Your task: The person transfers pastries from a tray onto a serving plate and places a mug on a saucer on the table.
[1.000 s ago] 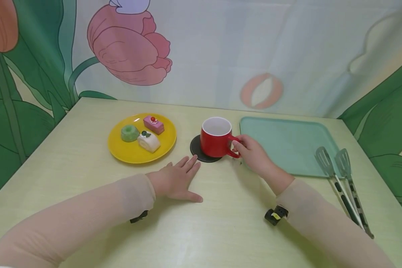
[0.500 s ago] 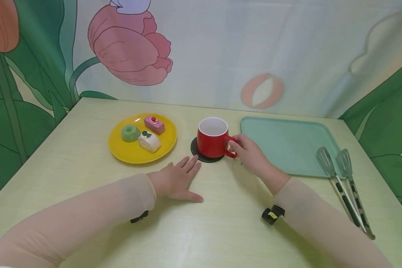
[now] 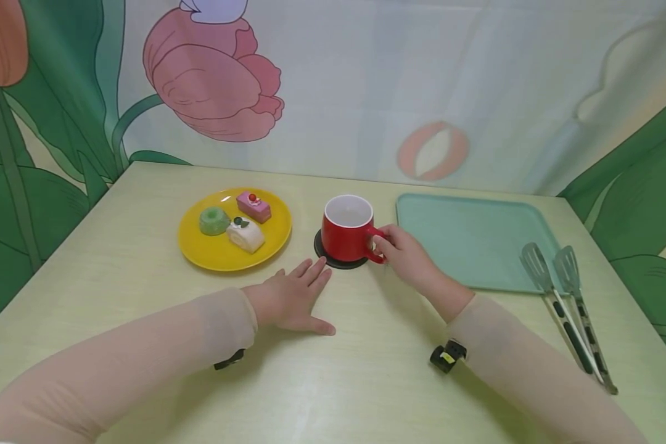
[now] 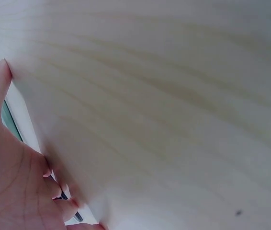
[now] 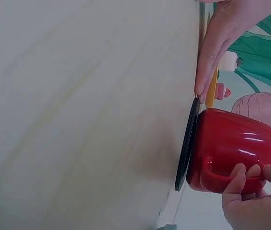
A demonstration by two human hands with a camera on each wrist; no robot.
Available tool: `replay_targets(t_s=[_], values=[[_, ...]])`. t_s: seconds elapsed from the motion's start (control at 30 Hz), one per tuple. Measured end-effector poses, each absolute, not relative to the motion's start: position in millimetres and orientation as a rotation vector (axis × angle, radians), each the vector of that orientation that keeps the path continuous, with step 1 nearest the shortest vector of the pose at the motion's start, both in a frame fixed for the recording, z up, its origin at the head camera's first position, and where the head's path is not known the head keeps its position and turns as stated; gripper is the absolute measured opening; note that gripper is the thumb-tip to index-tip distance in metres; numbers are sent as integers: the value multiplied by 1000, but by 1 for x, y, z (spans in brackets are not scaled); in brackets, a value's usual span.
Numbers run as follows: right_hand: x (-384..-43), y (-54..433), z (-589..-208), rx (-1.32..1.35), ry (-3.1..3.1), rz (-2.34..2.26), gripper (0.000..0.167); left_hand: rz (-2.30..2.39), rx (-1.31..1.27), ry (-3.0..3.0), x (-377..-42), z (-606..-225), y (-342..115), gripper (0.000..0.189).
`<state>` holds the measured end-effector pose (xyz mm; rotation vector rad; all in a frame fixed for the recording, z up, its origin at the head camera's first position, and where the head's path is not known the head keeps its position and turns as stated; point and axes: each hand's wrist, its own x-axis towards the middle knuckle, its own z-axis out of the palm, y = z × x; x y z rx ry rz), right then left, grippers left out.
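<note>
A red mug (image 3: pixel 346 237) with a white inside stands upright over a round black coaster (image 3: pixel 342 264). My right hand (image 3: pixel 405 256) grips the mug by its handle, on the right side. In the right wrist view, fingers and thumb curl round the handle of the mug (image 5: pixel 236 143), whose base is right at the coaster (image 5: pixel 187 148). My left hand (image 3: pixel 291 300) lies on the table with fingers spread, its fingertips at the coaster's near left edge. Its palm (image 4: pixel 16 187) shows in the left wrist view, with the thumb stretched out.
Left of the mug, a yellow plate (image 3: pixel 200 256) bears a green ring-shaped sweet (image 3: pixel 214 221), a pink cake piece (image 3: pixel 253 206) and a white roll cake (image 3: pixel 245 234). A pale green tray (image 3: pixel 472 237) lies at right, with metal tongs (image 3: pixel 568 317) across its near right corner. A printed curtain (image 3: pixel 333 92) hangs behind.
The mug has shifted left over the coaster, my right hand moving along with it on the handle. My left hand has stayed in place.
</note>
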<state>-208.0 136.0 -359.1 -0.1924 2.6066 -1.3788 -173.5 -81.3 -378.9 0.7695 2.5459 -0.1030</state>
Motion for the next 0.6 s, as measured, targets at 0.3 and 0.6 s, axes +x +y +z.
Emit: replay_targets(t_s=[0.3, 0.6], values=[[-205, 136, -364, -248, 2600, -1365, 24, -114, 759, 2554, -173, -378, -80, 106], [-203, 136, -364, -248, 2592, -1374, 24, -122, 757, 2554, -173, -378, -79, 107]])
